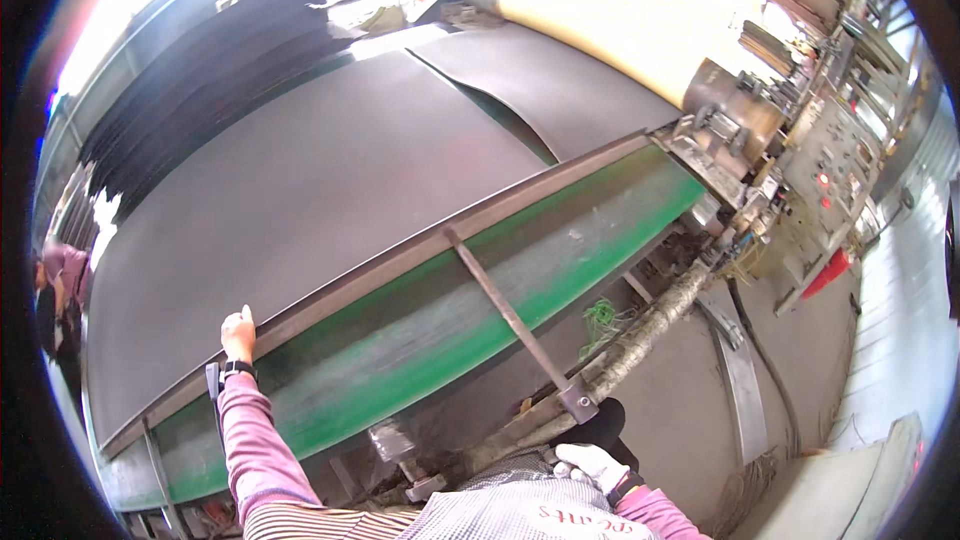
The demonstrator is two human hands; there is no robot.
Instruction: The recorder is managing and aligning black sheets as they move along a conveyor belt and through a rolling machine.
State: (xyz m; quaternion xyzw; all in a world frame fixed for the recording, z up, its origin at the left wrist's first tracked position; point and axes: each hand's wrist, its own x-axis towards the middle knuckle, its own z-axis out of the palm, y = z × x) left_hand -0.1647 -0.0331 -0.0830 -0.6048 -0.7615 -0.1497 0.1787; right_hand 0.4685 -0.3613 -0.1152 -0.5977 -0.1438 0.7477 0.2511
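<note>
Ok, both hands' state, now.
Left hand: at the edge of the dark sheet, can't tell if closed.
Right hand: gloved, near the clothes, can't tell either.

Pink sleeves [255, 435], black wristbands [238, 368], a white glove [592, 464], striped clothing [310, 522].

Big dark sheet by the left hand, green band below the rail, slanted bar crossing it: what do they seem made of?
Dark sheet: probably rubber or foam, matte; its face is smooth and evenly dull.
Green band: perhaps coated belting or plastic; soft sheen and grimy streaks leave it open.
Slanted bar: likely metal, dull brown, judging by its straight, rigid shape and blocky end fitting.
</note>
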